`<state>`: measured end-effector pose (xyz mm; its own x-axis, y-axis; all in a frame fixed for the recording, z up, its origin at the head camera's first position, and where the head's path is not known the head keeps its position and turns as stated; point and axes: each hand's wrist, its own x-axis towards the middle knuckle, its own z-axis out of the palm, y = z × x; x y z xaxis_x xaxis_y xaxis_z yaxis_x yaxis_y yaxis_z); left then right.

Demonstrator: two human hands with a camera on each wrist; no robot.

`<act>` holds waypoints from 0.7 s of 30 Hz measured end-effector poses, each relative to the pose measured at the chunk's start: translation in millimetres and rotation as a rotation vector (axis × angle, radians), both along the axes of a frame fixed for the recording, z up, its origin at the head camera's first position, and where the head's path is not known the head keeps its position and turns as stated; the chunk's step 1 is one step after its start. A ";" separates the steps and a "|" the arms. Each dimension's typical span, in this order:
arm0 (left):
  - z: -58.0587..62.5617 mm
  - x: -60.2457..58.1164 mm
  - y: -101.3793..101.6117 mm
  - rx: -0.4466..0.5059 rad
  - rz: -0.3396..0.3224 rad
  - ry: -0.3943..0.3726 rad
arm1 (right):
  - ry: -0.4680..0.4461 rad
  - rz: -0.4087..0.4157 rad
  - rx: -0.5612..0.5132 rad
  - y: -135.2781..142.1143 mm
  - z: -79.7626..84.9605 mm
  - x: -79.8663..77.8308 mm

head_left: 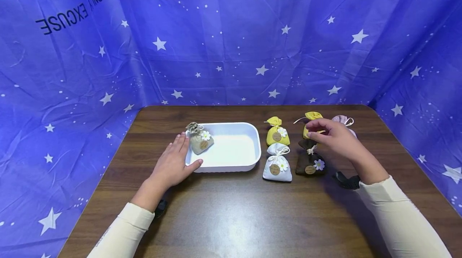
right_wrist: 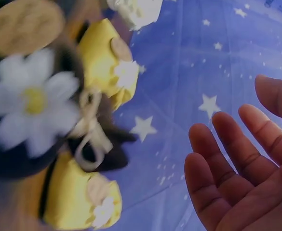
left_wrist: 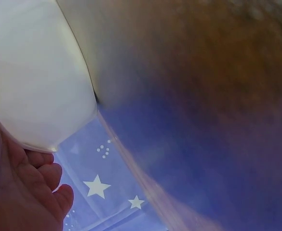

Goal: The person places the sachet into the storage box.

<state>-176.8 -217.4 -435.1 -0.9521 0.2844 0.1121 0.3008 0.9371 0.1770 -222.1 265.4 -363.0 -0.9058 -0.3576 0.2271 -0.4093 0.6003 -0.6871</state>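
My left hand (head_left: 175, 163) rests against the left end of a white tray (head_left: 231, 168), fingers straight along its rim and thumb at the front edge. A beige drawstring pouch (head_left: 199, 144) with a daisy leans inside the tray at its left end. Over the right-hand pouches hovers my right hand (head_left: 333, 136), fingers loosely bent and holding nothing. Below it lies a dark brown pouch (head_left: 304, 161); behind it, partly covered, are a yellow pouch (head_left: 313, 115) and a lilac pouch (head_left: 339, 119). The right wrist view shows the palm and spread fingers (right_wrist: 227, 144) apart from the pouches.
Between the tray and the brown pouch lie another yellow pouch (head_left: 275, 138) and, in front of it, a white pouch (head_left: 277, 170). All sit on a dark wooden table (head_left: 231, 210). Blue star-patterned cloth (head_left: 216, 49) hangs behind and at both sides.
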 end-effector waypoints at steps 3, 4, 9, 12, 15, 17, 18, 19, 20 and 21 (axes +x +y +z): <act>0.6 0.3 0.4 -0.004 0.001 -0.004 | 0.012 -0.026 0.003 11.7 -7.6 6.0; 0.8 0.4 0.7 -0.004 0.001 -0.004 | 0.018 -0.030 0.000 14.6 -9.8 8.2; 1.3 0.5 1.2 -0.004 0.003 -0.002 | 0.007 -0.034 -0.003 29.2 -22.2 19.9; 1.7 0.7 1.3 -0.004 0.003 -0.002 | -0.032 -0.037 0.011 37.0 -29.8 25.6; 1.8 0.4 1.5 -0.006 0.003 -0.010 | -0.061 -0.034 0.036 43.5 -38.4 28.4; 2.2 0.3 1.9 -0.006 0.004 -0.020 | -0.087 -0.038 0.046 46.1 -43.1 30.7; 2.2 0.1 1.9 -0.005 0.004 -0.023 | -0.101 -0.037 0.050 47.1 -45.6 31.6; 2.1 0.0 1.9 -0.006 0.003 -0.024 | -0.109 -0.038 0.054 47.6 -47.9 32.6; 2.4 0.1 2.2 -0.005 0.003 -0.026 | -0.115 -0.035 0.054 48.1 -50.5 33.3; 2.3 0.0 2.2 -0.007 0.004 -0.029 | -0.118 -0.030 0.051 48.2 -52.6 34.2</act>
